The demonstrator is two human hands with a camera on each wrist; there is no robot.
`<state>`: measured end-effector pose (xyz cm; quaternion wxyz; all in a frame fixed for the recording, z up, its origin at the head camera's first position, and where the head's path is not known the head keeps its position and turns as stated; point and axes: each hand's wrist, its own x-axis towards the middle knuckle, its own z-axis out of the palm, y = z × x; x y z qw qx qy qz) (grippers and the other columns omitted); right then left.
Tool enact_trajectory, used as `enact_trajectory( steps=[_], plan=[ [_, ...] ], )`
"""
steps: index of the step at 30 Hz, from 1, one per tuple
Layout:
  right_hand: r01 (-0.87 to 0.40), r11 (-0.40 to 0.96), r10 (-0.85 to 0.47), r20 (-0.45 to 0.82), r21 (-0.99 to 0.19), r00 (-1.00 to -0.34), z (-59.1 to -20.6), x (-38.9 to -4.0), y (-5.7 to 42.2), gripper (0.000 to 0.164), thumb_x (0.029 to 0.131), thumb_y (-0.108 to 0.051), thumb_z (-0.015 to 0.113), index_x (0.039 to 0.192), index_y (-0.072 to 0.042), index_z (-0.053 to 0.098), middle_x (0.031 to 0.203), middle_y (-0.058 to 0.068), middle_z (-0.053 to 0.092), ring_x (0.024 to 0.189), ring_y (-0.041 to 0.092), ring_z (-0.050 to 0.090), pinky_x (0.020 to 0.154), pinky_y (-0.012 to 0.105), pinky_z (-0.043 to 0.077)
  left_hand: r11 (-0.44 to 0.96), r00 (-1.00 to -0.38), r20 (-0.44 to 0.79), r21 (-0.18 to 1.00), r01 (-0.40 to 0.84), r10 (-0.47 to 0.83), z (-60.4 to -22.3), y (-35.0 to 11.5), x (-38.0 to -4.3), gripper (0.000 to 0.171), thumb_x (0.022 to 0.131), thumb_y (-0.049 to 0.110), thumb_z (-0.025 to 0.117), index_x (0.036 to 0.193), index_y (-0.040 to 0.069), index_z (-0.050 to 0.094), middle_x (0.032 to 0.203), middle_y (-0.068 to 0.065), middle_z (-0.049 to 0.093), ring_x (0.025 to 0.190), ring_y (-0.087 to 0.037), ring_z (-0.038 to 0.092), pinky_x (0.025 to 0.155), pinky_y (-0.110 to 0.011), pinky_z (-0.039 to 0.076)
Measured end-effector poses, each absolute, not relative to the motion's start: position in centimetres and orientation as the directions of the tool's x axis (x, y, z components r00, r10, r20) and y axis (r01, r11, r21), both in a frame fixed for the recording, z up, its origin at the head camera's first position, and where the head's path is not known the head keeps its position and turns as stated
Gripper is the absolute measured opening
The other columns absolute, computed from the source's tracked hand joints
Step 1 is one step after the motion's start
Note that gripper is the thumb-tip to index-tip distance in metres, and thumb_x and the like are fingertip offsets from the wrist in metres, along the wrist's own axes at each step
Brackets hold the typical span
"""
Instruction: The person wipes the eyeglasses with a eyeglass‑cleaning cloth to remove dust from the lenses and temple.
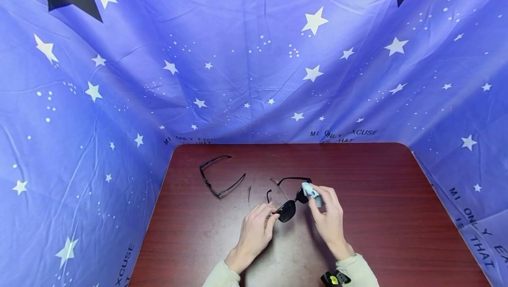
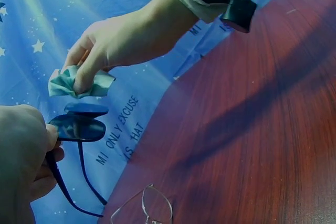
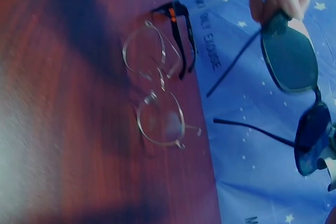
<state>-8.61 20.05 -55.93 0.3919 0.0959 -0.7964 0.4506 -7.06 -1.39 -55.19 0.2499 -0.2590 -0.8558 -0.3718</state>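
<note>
Hanging in the air above the table [image 1: 389, 216], the sunglasses [image 1: 287, 210] have both arms unfolded and their dark lenses tilted; the left hand [image 1: 257, 229] pinches them by the outer end of one lens, fingertips and thumb closed on the frame; the right hand [image 1: 330, 220] pinches a crumpled pale-blue cloth [image 1: 310, 191] at the other lens, though I cannot tell whether cloth and lens touch; beyond the sunglasses, wire glasses [image 3: 161, 83] with clear lenses lie on the table; further left, nearer the far edge, lie black glasses [image 1: 214, 192], arms open and pointing right; a black device [image 1: 335, 278] with a yellow patch sits at the right wrist, by a pale sleeve [image 1: 358, 271]; around the table hangs a blue backdrop [image 1: 246, 64] with white stars and black lettering.
</note>
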Motion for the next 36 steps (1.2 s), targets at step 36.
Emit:
enact_trajectory(
  steps=[36],
  plan=[
    [-0.526,0.589,0.171,0.731,-0.614,-0.661,-56.2,-9.1,20.6,0.047,0.076,0.017,0.069,0.119,0.001,0.072,0.106,0.017,0.066,0.092,0.012,0.058,0.068,0.01,0.046,0.543,-0.773,0.575,0.573,0.614,0.268,-55.2,-1.7,-6.6,0.007,0.097,0.017,0.069,0.094,0.013,0.073,0.099,0.002,0.075,0.111,-0.015,0.071,0.093,-0.025,0.056]
  ],
)
